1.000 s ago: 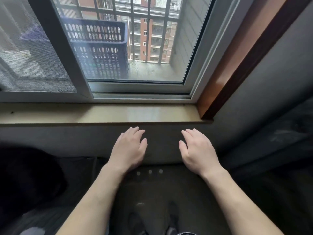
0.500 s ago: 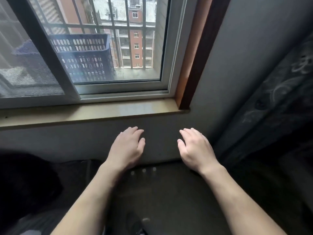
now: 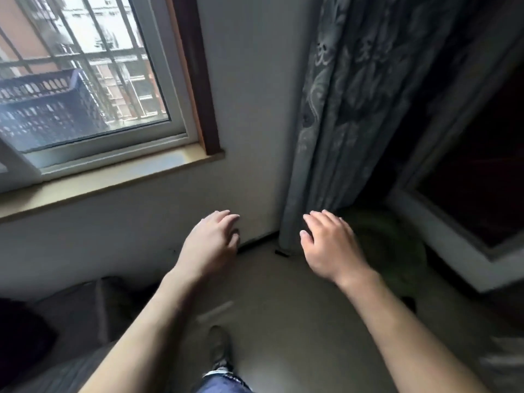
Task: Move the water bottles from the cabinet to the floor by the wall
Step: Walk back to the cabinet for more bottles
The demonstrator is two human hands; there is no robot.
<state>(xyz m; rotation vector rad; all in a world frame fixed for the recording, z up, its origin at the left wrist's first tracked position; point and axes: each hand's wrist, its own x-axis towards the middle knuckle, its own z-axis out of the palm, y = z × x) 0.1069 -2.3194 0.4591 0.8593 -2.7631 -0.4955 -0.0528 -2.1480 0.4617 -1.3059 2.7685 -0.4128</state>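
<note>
1. No writing can be read; motion blur softens the whole view.
2. The left hand (image 3: pixel 210 243) and right hand (image 3: pixel 331 246) are held apart, palms down, fingers loosely spread and holding nothing. They hover above the floor (image 3: pixel 283 307) near the foot of the wall (image 3: pixel 249 123).
3. Where the water bottles are cannot be told from this view.
4. A blurred green shape (image 3: pixel 397 245) lies behind the right hand, at the foot of the patterned curtain (image 3: pixel 354 95); what it is cannot be made out.
5. A white frame (image 3: pixel 442 239) around a dark panel is cut off at the right edge.
6. The window (image 3: pixel 127 89) and its sill (image 3: pixel 113 177) are cut off at the left; a blue crate (image 3: pixel 48 109) stands outside the glass.
7. A shoe (image 3: pixel 219 350) shows at the bottom, blurred.
8. A dark bulk (image 3: pixel 22 336) at lower left is too dim to identify.
</note>
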